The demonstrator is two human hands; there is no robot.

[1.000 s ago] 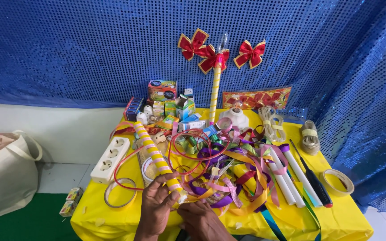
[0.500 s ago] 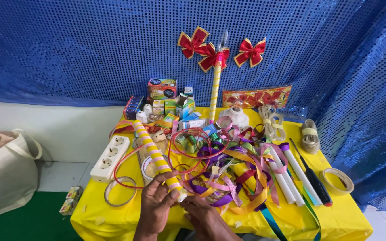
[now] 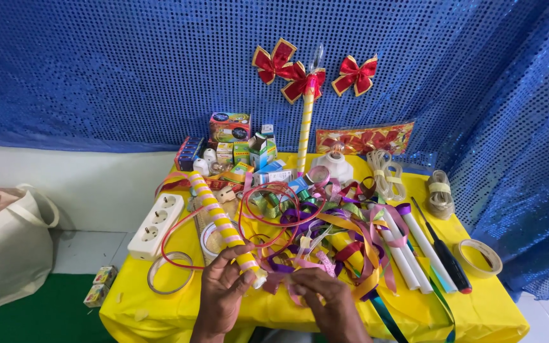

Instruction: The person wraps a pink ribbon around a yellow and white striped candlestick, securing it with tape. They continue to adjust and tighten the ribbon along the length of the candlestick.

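Note:
My left hand (image 3: 222, 291) grips the near end of a long tube wrapped in yellow and pink spiral ribbon (image 3: 222, 223), which lies slanting away to the upper left over the yellow table (image 3: 478, 317). My right hand (image 3: 323, 298) sits just to its right, fingers curled over pink ribbon at the near edge of a tangled pile of coloured ribbons (image 3: 332, 235). A loop of red wire (image 3: 274, 213) curls across the middle behind both hands.
A white power strip (image 3: 155, 217) lies at the left edge. Small boxes (image 3: 230, 127) stand at the back, with a similar wrapped stick topped by red bows (image 3: 305, 121) against the blue sequin curtain. White tubes (image 3: 408, 244), a screwdriver (image 3: 443, 248) and a tape roll (image 3: 478, 256) lie right. A cloth bag (image 3: 7, 248) sits on the floor.
My right hand has shifted slightly forward onto the ribbons near the tube's end. My left hand keeps its hold on the tube.

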